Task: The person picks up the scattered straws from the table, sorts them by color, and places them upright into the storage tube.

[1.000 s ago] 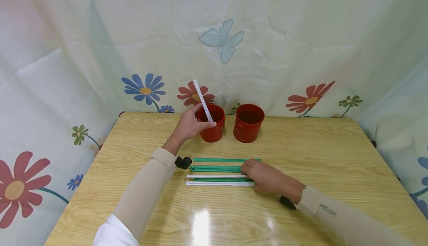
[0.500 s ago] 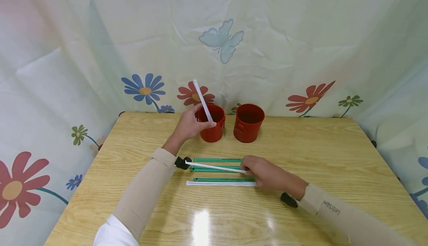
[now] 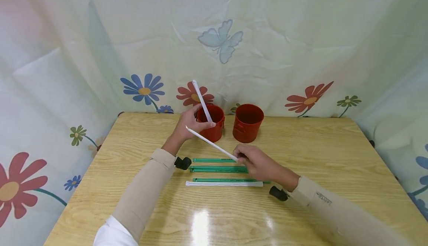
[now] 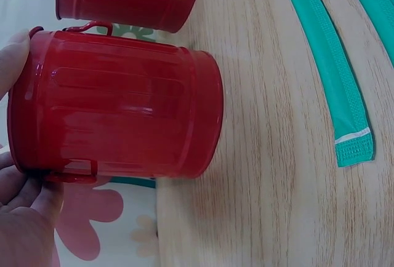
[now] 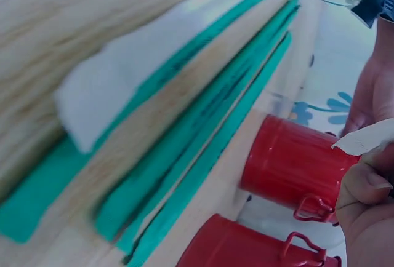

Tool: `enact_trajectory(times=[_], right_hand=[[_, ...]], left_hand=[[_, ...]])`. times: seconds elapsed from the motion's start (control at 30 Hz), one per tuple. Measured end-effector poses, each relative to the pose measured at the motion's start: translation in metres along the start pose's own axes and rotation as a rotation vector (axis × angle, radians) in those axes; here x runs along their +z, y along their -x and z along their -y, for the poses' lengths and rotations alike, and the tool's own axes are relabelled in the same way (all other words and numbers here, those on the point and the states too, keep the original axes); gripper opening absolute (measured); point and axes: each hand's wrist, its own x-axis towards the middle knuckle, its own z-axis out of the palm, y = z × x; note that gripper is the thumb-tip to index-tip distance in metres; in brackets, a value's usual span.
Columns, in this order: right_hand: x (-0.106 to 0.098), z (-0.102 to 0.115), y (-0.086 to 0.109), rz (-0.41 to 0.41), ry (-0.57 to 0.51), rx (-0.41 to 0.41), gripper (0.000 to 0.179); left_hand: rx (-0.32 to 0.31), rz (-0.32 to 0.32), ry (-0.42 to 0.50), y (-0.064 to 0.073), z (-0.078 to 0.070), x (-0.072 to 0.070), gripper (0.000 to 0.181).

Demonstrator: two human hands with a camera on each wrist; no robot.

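My left hand (image 3: 188, 123) grips the rim of the left red bucket (image 3: 211, 134), thumb on the near side, fingers round the back by a small handle. A white paper-wrapped straw (image 3: 201, 99) leans up out of this bucket. My right hand (image 3: 259, 164) pinches the end of another white paper-wrapped straw (image 3: 208, 141), which slants up and left in the air across the front of the left bucket. Below it lie several green-wrapped straws (image 3: 217, 169) in rows, and one white-wrapped straw (image 3: 224, 184) nearest me. The right wrist view shows my right fingers (image 5: 363, 187) closed at the white wrapper.
Just right of the gripped bucket stands a second red bucket (image 3: 249, 127) with side handles. Both are near the back edge of the wooden table (image 3: 317, 157). A flower-printed curtain (image 3: 267, 52) hangs behind and at the sides.
My right hand has picked a white-wrapped straw out of the row, lifting it and tilting its far end up toward the left bucket. The left hand keeps its grip on the bucket.
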Motion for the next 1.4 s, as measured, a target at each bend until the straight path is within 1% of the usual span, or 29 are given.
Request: enact_trajectory(times=[0.13, 0.23, 0.33, 0.43, 0.57, 0.63, 0.73, 0.9, 1.13, 1.3, 1.4], right_hand=[[-0.001, 0.004, -0.007, -0.035, -0.078, 0.046, 0.007], [-0.001, 0.006, -0.012, -0.069, -0.123, 0.052, 0.006], [-0.001, 0.006, -0.018, -0.101, -0.147, 0.033, 0.005], [-0.002, 0.008, -0.023, -0.129, -0.165, 0.02, 0.007], [-0.005, 0.01, -0.03, -0.159, -0.184, 0.036, 0.007], [-0.006, 0.011, -0.034, -0.169, -0.195, 0.048, 0.006], [-0.008, 0.012, -0.042, -0.195, -0.203, 0.049, 0.005], [-0.009, 0.009, -0.055, -0.239, -0.244, 0.061, 0.006], [-0.014, 0.003, -0.075, -0.288, -0.239, 0.099, 0.006], [-0.018, 0.002, -0.086, -0.307, -0.222, 0.116, 0.005], [-0.02, 0.001, -0.092, -0.325, -0.211, 0.121, 0.005]], left_hand=[[0.014, -0.005, -0.004, 0.0, 0.002, -0.001, 0.081], [0.031, -0.006, -0.021, -0.001, 0.003, -0.001, 0.079], [0.044, -0.004, -0.035, -0.001, 0.002, -0.001, 0.076], [0.035, -0.004, -0.037, -0.001, 0.001, -0.001, 0.071], [0.011, 0.002, -0.036, 0.0, -0.001, -0.001, 0.073], [0.006, 0.001, -0.036, 0.001, -0.001, -0.001, 0.078], [0.014, 0.0, -0.037, 0.001, 0.0, -0.001, 0.08], [0.032, 0.002, -0.019, 0.001, 0.001, 0.0, 0.077], [0.017, 0.001, -0.03, 0.0, 0.002, 0.001, 0.074], [-0.002, 0.001, -0.046, 0.0, 0.003, 0.0, 0.078], [0.003, 0.0, -0.047, -0.001, 0.002, -0.001, 0.08]])
